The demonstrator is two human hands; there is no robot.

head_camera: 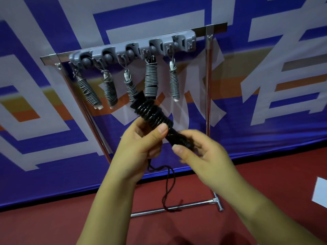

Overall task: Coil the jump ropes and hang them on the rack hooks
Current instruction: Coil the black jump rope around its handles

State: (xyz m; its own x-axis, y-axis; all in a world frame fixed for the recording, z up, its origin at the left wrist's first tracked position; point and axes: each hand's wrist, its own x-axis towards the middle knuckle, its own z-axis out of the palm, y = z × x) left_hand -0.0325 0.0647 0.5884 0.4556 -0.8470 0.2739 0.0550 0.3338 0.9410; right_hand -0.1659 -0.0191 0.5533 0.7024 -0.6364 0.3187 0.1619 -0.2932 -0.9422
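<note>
A black jump rope point(150, 112) is wound in tight coils around its handles and tilts up toward the rack. My left hand point(141, 144) grips the lower coils, thumb on top. My right hand point(200, 152) pinches the bare handle end just below. A loose black cord end point(169, 190) dangles beneath my hands. A grey hook rail point(134, 50) runs along the top bar of a metal rack. Several coiled grey jump ropes point(150, 80) hang from its hooks.
The rack's chrome uprights point(208, 96) and floor bar point(177, 207) stand on a red floor point(53, 225). A blue, white and orange banner point(53, 121) covers the wall behind. A white sheet point(320, 191) lies at the right edge.
</note>
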